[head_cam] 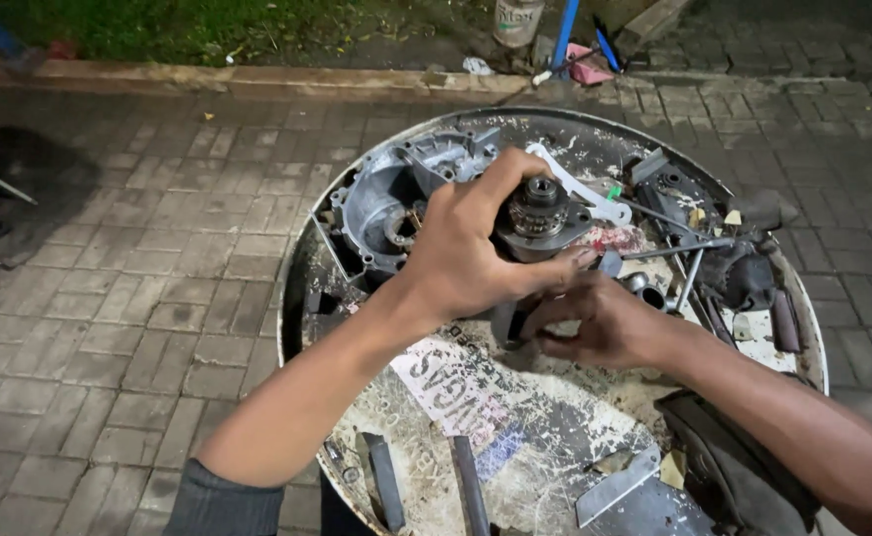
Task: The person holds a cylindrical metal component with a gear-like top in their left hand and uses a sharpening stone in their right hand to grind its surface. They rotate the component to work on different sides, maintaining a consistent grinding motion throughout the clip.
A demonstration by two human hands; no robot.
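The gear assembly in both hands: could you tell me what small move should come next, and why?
Probably steady the gear assembly with the left hand while the right hand works underneath, since it is held above the cluttered round table, not resting on it.

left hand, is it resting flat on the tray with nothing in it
No, the left hand is raised and wrapped around a dark gear assembly above the round metal tray.
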